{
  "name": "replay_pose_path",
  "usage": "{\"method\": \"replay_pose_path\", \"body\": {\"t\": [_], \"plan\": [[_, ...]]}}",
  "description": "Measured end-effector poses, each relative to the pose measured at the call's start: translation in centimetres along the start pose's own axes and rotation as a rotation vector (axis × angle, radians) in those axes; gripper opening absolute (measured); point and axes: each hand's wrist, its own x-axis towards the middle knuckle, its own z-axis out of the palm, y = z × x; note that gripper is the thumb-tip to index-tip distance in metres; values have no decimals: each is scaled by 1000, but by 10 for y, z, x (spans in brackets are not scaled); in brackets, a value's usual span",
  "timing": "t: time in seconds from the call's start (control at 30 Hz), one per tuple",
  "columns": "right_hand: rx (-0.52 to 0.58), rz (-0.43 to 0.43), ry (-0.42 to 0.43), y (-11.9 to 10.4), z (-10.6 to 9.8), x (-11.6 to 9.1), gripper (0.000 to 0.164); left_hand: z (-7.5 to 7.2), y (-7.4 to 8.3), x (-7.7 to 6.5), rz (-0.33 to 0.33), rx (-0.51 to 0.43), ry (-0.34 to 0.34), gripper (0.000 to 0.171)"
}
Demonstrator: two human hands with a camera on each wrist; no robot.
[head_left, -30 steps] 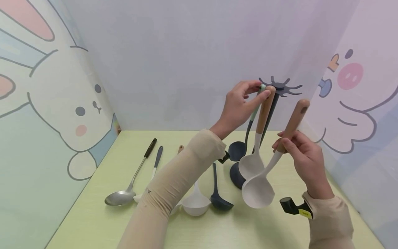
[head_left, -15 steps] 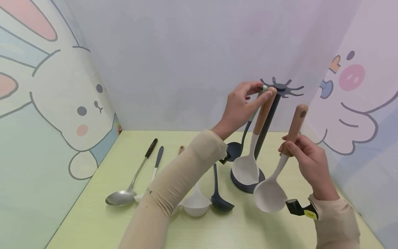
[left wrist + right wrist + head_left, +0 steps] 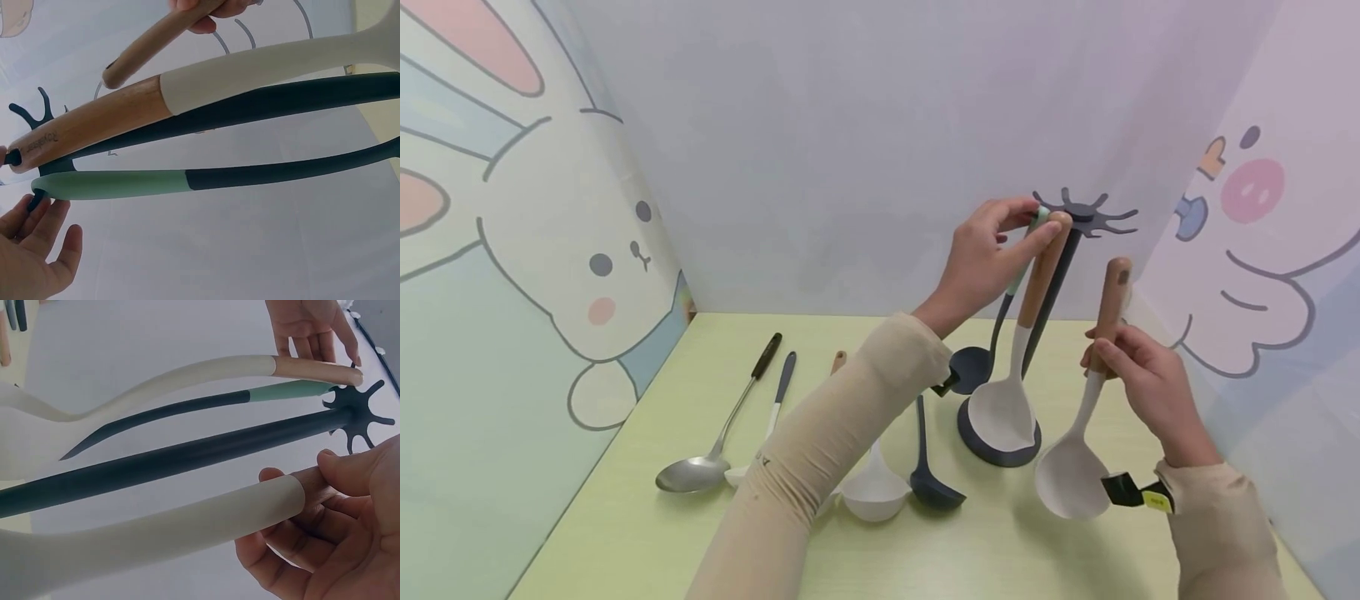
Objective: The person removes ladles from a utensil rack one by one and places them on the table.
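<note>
My left hand (image 3: 981, 258) reaches to the top of a dark utensil stand (image 3: 1056, 292), its thumb and fingers gripping two hook tips there. On those hooks hang a green-handled dark ladle (image 3: 112, 185) and a white ladle with a wooden handle (image 3: 1000, 414), both under the left fingertips. My right hand (image 3: 1150, 379) holds a second white ladle (image 3: 1072, 477) by its wooden handle, upright and to the right of the stand, bowl down and apart from it. In the right wrist view, the thumb and fingers curl round this handle (image 3: 315, 486).
On the pale table (image 3: 625, 533) lie a steel ladle (image 3: 694, 473), a grey-handled one (image 3: 785, 379), a white ladle (image 3: 875, 496) and a dark ladle (image 3: 934, 492). My left sleeve hides part of this row. Printed walls (image 3: 850, 150) enclose the table's back and sides.
My right hand has moved right and slightly down with its ladle, away from the stand, and the ladle is more upright. The hanging white ladle swings slightly; my left hand stays nearly in place.
</note>
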Motion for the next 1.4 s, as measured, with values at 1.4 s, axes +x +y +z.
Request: {"method": "replay_pose_path", "body": {"t": [1.4], "plan": [[-53,364,-297,80,2,23,40,2,-1,0,-20,-28,7,39]]}}
